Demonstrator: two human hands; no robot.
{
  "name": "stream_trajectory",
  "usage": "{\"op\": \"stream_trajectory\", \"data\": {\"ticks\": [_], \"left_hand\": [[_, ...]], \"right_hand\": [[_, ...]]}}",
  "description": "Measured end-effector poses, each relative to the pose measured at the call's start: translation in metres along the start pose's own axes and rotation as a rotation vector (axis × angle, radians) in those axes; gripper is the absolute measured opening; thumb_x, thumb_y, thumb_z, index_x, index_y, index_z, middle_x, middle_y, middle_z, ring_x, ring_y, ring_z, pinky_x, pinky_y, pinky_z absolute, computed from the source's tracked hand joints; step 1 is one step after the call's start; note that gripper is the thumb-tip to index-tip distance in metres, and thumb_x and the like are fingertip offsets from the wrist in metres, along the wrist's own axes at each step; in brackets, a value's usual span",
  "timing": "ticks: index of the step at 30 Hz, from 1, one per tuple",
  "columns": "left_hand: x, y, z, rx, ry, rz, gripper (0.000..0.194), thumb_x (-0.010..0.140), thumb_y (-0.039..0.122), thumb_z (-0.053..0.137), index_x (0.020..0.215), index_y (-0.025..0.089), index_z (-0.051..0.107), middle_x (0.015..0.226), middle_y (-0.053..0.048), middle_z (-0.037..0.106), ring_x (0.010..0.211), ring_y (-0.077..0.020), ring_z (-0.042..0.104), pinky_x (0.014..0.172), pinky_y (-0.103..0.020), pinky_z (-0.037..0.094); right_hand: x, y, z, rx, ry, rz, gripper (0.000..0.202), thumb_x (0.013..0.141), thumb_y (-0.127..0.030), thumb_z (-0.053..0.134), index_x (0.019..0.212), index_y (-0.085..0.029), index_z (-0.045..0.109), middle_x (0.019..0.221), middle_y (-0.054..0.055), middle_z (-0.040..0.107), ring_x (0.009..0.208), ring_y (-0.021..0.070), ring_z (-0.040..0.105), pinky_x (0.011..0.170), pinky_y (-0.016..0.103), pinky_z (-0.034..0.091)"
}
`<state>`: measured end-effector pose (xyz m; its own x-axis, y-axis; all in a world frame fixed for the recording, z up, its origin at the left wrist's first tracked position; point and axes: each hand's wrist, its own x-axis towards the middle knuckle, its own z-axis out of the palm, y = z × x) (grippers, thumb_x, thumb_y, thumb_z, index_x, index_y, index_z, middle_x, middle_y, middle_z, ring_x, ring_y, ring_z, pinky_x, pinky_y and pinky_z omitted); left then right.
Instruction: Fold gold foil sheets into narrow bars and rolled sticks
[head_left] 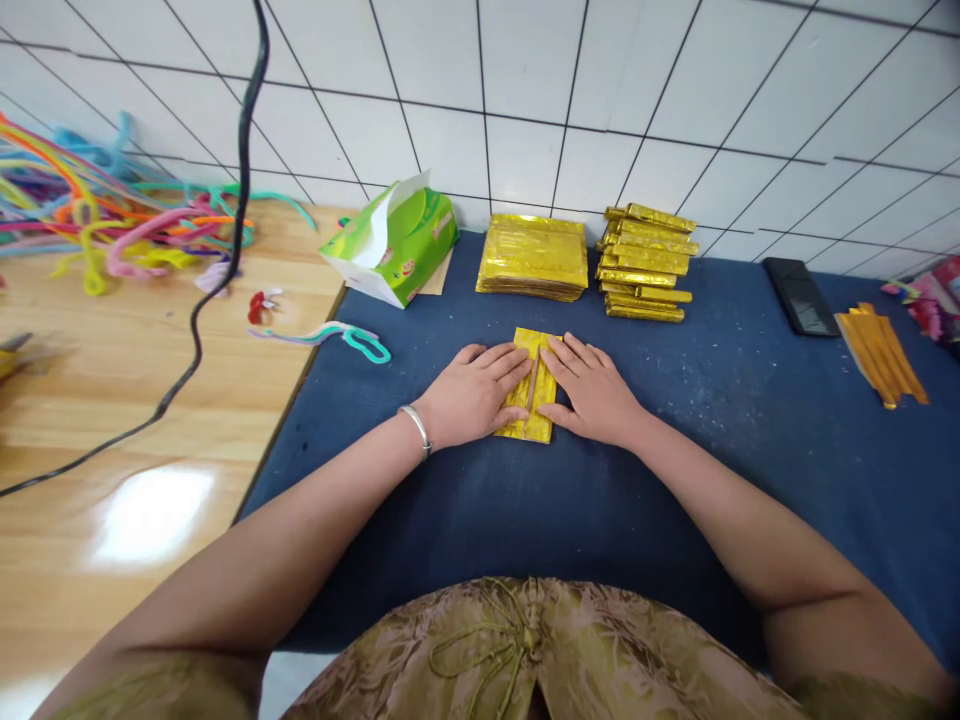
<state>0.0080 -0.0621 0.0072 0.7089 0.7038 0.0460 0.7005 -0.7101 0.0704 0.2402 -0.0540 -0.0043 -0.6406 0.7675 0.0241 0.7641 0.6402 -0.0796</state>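
A sheet of gold foil paper (541,432) lies on the dark blue table cover in front of me, its two sides folded in toward a narrow gap along the middle. My left hand (474,395) rests flat on the left fold, fingers stretched out, a silver bangle on its wrist. On the right fold lies my right hand (592,390), fingers extended and pressing the paper down. Both hands hide parts of the paper's outer edges. Beyond them sit a stack of flat gold sheets (532,255) and a pile of rolled gold paper tubes (646,262).
A green tissue pack (405,240) stands at the back left. Colourful pipe cleaners (142,225) heap on the wooden table (247,400), under a hanging black cable (241,180). To the right lie a black phone (801,296) and folded gold strips (883,355). A tiled wall (525,100) closes off the back.
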Motion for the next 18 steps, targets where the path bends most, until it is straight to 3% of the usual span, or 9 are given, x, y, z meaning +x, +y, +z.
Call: {"op": "stream_trajectory", "data": {"ticks": [7, 18], "left_hand": [[-0.0037, 0.0016, 0.0031, 0.041, -0.026, -0.016, 0.065, 0.094, 0.052, 0.035, 0.146, 0.013, 0.031, 0.151, -0.014, 0.031, 0.142, -0.0255, 0.022, 0.112, -0.042, 0.019], [-0.0034, 0.0048, 0.0058, 0.048, -0.044, -0.024, 0.066, 0.095, 0.052, 0.03, 0.147, 0.011, 0.029, 0.152, -0.016, 0.028, 0.142, -0.0286, 0.023, 0.112, -0.043, 0.02]], "right_hand": [[0.0011, 0.0002, -0.0002, 0.009, -0.018, 0.003, 0.077, 0.088, -0.063, 0.034, 0.147, -0.014, 0.027, 0.154, 0.012, 0.026, 0.144, 0.0315, 0.015, 0.113, 0.05, 0.018], [0.0032, 0.0005, 0.0004, 0.045, -0.026, -0.012, 0.075, 0.089, -0.06, 0.034, 0.149, -0.017, 0.022, 0.156, 0.01, 0.022, 0.145, 0.0279, 0.011, 0.115, 0.05, 0.014]]}}
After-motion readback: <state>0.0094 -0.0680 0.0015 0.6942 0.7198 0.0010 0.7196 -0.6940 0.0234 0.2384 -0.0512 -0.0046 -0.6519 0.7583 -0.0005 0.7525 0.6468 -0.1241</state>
